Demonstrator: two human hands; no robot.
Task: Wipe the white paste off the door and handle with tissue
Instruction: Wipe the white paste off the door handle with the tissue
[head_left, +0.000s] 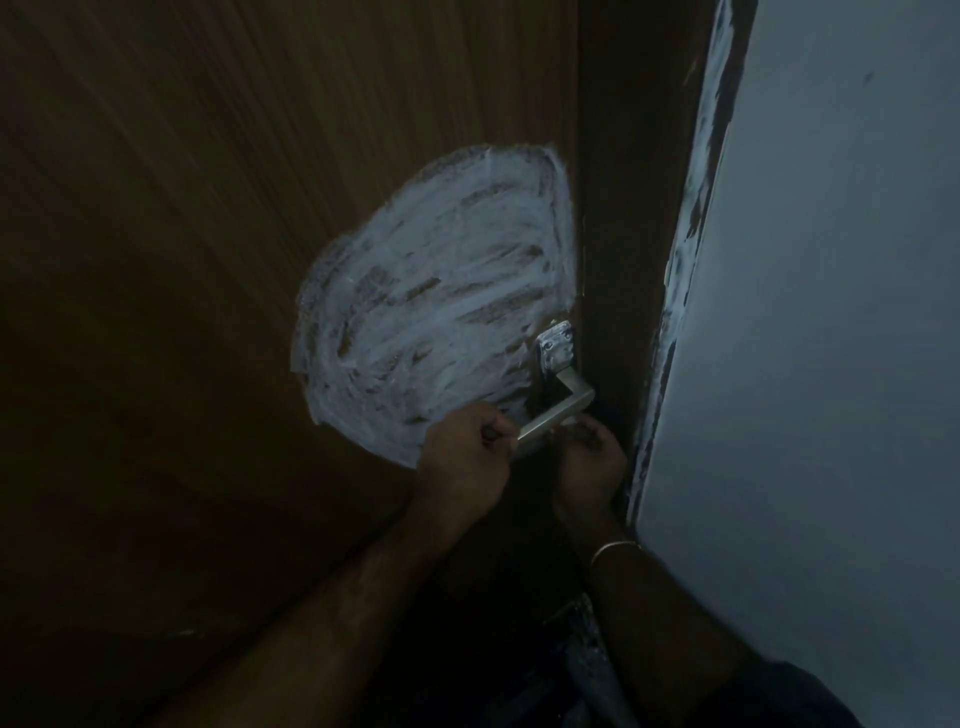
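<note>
So here's the state of play: the dark brown wood-grain door (208, 260) has a big streaky blotch of white paste (431, 296) smeared right beside its latch edge, running down to the silver metal lever handle (558, 408); the handle's backplate (555, 349) looks dabbed with paste too, though it's dim and hard to say how much.

Both hands are at the handle; the left hand (467, 457) has its fingers curled round the free end of the lever, gripping it; the right hand (589, 457) sits just beside it under the lever, fingers curled in, but I can't tell whether it's pinching anything or just bunched up. There's a thin gold bangle (615, 548) on that wrist. To the right there's a pale grey wall (831, 364) and the dark door frame (634, 208) with messy white paint along its edge.

I don't see any tissue; if there's a bit in the right hand, it's hidden. My read: wiping hasn't really made a dent, since the blotch is still thick; they seem to be starting on the handle. Next move probably needs tissue clearly in hand, then firm strokes along the lever and backplate, with fresh tissue for the big patch so it doesn't just smear wider.
</note>
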